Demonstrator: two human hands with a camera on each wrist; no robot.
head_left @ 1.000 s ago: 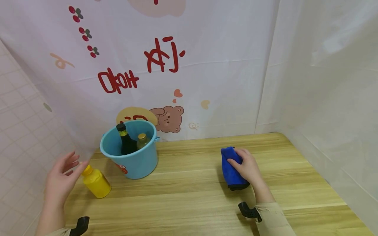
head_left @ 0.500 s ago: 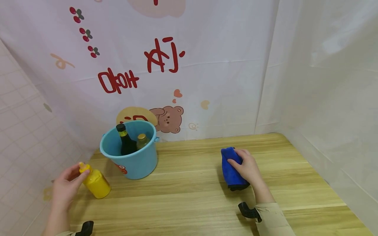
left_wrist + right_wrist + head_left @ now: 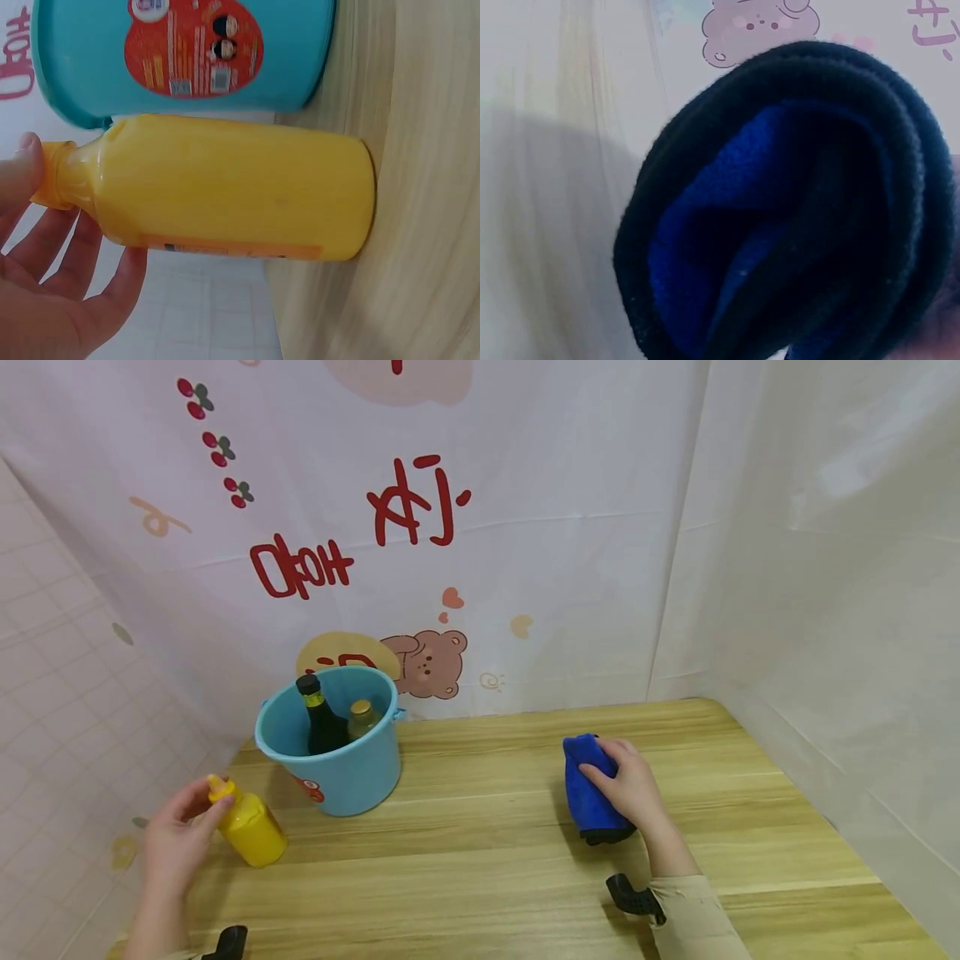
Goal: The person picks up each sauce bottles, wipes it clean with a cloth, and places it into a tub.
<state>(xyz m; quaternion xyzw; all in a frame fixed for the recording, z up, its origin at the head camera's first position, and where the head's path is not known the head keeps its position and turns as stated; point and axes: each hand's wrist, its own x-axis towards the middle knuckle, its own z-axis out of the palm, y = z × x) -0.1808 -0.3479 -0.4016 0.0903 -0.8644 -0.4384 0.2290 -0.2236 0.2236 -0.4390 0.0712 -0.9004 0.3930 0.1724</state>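
At the left of the table stands a yellow squeeze bottle (image 3: 255, 829) with a nozzle cap (image 3: 56, 172). My left hand (image 3: 180, 837) pinches it by that cap between thumb and fingers. In the left wrist view the bottle's label strip runs along one side, and its base is right at the wood. On the right side, my right hand (image 3: 626, 781) grips a folded blue cloth (image 3: 588, 789) with a black edge. The right wrist view is mostly filled by the rolled cloth (image 3: 735, 172), its dark hem curving round a blue inside; most of that hand is hidden there.
A light blue bucket (image 3: 360, 785) stands at the back left, close to the yellow bottle. Inside it are a dark green bottle (image 3: 324, 727) with a black cap and a bottle with a gold cap (image 3: 362, 707). A printed white curtain (image 3: 570, 593) hangs behind the wooden table (image 3: 450, 877).
My left hand has come rightward and closed its fingers on the bottle's cap. The bottle has shifted very slightly right. The right hand and the cloth have stayed in place.
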